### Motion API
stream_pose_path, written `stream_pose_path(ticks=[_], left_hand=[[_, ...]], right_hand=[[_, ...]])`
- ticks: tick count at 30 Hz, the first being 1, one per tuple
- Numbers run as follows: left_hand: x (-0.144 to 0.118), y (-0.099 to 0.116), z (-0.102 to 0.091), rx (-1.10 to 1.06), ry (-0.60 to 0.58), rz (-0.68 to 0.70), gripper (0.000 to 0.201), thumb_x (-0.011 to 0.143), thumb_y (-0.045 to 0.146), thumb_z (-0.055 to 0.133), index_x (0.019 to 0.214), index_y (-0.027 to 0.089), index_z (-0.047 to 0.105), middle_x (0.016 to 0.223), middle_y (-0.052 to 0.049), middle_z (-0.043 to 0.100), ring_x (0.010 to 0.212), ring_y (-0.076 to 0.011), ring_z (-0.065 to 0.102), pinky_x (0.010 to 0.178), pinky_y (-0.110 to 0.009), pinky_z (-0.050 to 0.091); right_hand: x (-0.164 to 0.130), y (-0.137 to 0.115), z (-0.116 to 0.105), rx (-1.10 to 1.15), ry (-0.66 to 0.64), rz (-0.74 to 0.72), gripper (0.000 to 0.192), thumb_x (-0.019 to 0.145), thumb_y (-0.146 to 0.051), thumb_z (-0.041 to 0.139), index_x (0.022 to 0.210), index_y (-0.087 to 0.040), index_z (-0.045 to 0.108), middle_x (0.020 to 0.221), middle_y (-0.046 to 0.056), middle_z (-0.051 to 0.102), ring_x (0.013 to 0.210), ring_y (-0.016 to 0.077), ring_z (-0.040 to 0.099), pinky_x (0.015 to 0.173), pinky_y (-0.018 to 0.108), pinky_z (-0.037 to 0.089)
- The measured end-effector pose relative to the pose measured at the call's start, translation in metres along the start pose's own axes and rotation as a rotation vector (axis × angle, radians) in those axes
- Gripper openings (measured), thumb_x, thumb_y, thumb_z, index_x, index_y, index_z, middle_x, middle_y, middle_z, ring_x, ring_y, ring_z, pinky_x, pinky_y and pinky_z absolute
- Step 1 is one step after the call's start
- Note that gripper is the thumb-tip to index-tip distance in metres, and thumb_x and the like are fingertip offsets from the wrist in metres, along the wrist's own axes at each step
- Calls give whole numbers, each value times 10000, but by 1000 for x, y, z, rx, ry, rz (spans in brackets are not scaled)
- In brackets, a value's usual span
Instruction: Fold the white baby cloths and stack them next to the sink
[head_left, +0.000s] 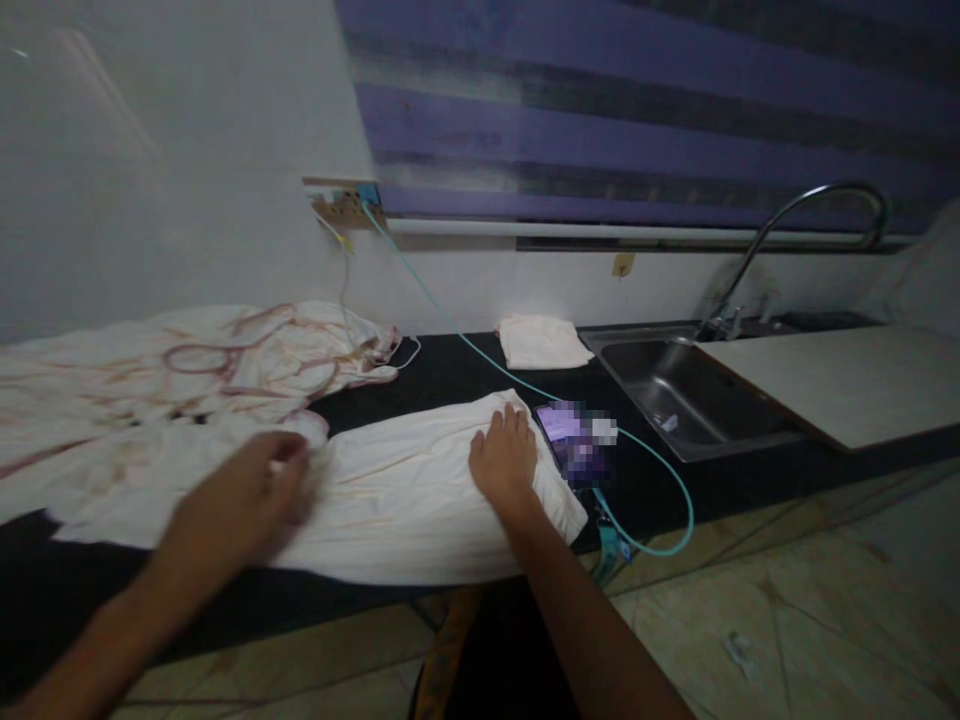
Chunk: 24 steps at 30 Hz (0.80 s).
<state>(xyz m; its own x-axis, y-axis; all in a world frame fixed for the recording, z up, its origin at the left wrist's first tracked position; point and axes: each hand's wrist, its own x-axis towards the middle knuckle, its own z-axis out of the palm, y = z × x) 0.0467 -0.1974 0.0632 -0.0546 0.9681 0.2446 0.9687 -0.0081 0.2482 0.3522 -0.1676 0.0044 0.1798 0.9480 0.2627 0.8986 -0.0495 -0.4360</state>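
A white cloth [405,490] lies lengthwise along the front of the dark counter [450,375], loosely creased. The right hand [507,452] rests flat on its right end, fingers slightly spread, pinching nothing. The left hand [259,490] is over its left part, fingers curled; motion blur hides whether they grip any fabric, so I cannot tell. Just beyond the right end lie a phone [574,445] and its looping teal cable [679,490]; a sideways sweep of that hand could snag the cable or nudge the phone. A hard pull leftward might bunch the cloth under the palm. Where it meets the stained heap [225,350], the boundary is unclear; the heap runs off the left edge, and the phone's screen is pixelated.
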Motion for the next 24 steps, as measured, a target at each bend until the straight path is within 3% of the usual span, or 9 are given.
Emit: stream_pose_path(ticks=[2, 4, 7, 9, 12, 16, 18, 21, 24], left_hand=[[-29, 45, 32, -86, -96, 230, 484, 1019, 514, 339, 1198, 179, 639, 1195, -102, 716, 1098, -249, 671, 973, -382, 531], [-53, 79, 62, -51, -36, 365, 522, 1025, 487, 345, 1289, 157, 652, 1302, -145, 694, 1229, -280, 638, 1080, -427, 501], [-67, 93, 87, 120, 36, 370, 559, 1023, 501, 401, 1464, 222, 602, 1585, -169, 493, 1464, -376, 468, 1176, -590, 400], [-64, 80, 90, 168, -17, 429, 576, 1016, 549, 436, 1536, 324, 533, 1668, -131, 373, 1534, -394, 365, 1191, -633, 363], [-50, 49, 80, 143, -173, 596, 619, 1008, 610, 444, 1593, 412, 414, 1714, -67, 273, 1571, -362, 298, 1224, -593, 344], [-28, 28, 56, 112, -266, 607, 668, 963, 636, 524, 1568, 354, 479, 1698, -94, 315, 1560, -391, 310, 1239, -627, 301], [-24, 38, 48, 63, -175, 537, 593, 986, 552, 499, 1484, 246, 594, 1621, -149, 449, 1510, -383, 400, 1223, -620, 342], [-33, 74, 51, -64, 0, 441, 542, 1040, 432, 357, 1395, 132, 636, 1457, -176, 606, 1382, -286, 549, 1192, -487, 444], [-57, 119, 70, 14, -43, 431, 565, 1034, 449, 385, 1429, 117, 616, 1485, -195, 583, 1400, -344, 537, 1188, -530, 446]], right_hand=[[-1, 0, -1, 13, 2, 4, 539, 1026, -302, 442, 1488, -42, 537, 1643, 207, 413, 1546, 369, 311, 1221, 494, 308], [-2, 1, -4, 32, -11, 3, 533, 1026, -300, 446, 1484, -45, 544, 1642, 202, 416, 1552, 369, 302, 1231, 496, 298], [-3, 3, -11, 94, -37, 8, 535, 1024, -319, 467, 1486, -62, 548, 1648, 198, 406, 1554, 356, 309, 1238, 486, 301], [-4, 2, -15, 162, -39, 15, 539, 1025, -321, 468, 1495, -65, 538, 1651, 201, 398, 1555, 335, 318, 1237, 464, 315], [-3, -4, -15, 300, -32, -9, 543, 1027, -307, 455, 1497, -46, 526, 1623, 209, 435, 1543, 284, 356, 1236, 397, 328], [8, -22, -6, 455, 9, -16, 519, 1014, -266, 442, 1467, -37, 549, 1500, 194, 584, 1437, 227, 510, 1204, 326, 365], [18, -32, 0, 469, 52, 61, 506, 999, -241, 447, 1449, -43, 569, 1442, 198, 632, 1377, 239, 571, 1165, 337, 409], [34, -42, 6, 440, 98, 167, 505, 985, -203, 444, 1437, -22, 575, 1402, 233, 649, 1336, 269, 606, 1108, 353, 457], [47, -44, 10, 410, 115, 193, 488, 989, -174, 416, 1413, -11, 593, 1371, 241, 666, 1303, 269, 628, 1067, 334, 473]])
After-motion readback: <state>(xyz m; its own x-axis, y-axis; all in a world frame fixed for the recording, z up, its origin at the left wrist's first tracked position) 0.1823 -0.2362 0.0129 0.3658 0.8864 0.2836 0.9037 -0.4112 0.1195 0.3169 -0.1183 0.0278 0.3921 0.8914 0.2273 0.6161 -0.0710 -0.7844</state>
